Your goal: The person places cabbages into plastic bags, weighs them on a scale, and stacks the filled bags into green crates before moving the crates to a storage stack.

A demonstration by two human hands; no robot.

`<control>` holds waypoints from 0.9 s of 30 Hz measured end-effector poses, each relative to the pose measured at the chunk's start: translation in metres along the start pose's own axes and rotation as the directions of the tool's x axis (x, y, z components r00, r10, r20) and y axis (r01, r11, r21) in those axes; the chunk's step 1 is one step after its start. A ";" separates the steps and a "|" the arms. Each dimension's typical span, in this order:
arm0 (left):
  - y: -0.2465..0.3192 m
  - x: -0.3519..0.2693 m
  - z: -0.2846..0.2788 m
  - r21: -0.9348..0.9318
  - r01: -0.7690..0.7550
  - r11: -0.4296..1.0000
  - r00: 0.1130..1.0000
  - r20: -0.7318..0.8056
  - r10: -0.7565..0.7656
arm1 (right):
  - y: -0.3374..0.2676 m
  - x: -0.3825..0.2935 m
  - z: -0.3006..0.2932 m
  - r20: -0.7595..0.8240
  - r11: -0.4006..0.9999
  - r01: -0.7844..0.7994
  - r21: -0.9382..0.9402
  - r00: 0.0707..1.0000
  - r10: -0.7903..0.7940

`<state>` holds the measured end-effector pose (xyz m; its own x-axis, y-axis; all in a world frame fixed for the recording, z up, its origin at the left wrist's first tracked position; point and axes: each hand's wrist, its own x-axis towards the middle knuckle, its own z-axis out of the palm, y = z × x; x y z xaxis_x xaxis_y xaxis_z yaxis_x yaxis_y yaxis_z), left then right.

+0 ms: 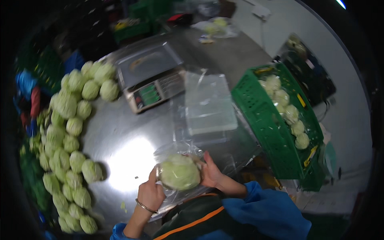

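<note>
A pale green cabbage [179, 172] sits in a clear plastic bag at the table's near edge, between my hands. My left hand [152, 192], with a bangle at the wrist, grips the bag's left side, its fingers closed. My right hand [211, 174] rests against the cabbage's right side, thumb raised, its fingers partly hidden by cabbage and film. Beyond them a stack of clear plastic bags [210, 103] lies flat, beside a digital scale [150, 75] with a metal pan.
Many loose cabbages [64, 103] line the left side of the metal table [120, 132]. A green plastic crate [258, 120] with wrapped cabbages stands tilted at the right. Behind it a dark panel is on the wall. At the far left is another person [28, 96] in blue.
</note>
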<state>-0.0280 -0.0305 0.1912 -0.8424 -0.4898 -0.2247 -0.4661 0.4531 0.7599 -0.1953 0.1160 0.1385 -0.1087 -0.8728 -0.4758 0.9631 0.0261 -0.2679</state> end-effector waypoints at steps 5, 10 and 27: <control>0.092 0.052 0.039 -0.251 -0.699 0.670 0.715 -0.238 0.657 | -0.126 -0.073 -0.035 0.045 0.911 0.410 0.036 0.910 -0.412; 0.020 0.148 0.110 0.152 -0.554 0.818 0.819 -0.074 0.568 | -0.266 -0.169 -0.094 -0.109 0.647 0.755 -0.107 0.638 -0.762; -0.030 0.225 0.149 0.297 -0.530 0.794 0.841 0.070 0.536 | -0.296 -0.237 -0.318 -0.490 0.740 0.357 -0.570 0.575 -0.655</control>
<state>-0.2434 -0.0432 0.0265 -0.9774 -0.1176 0.1757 -0.0037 0.8406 0.5417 -0.5332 0.4700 0.0642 -0.8141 -0.2802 -0.5087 0.5333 -0.0141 -0.8458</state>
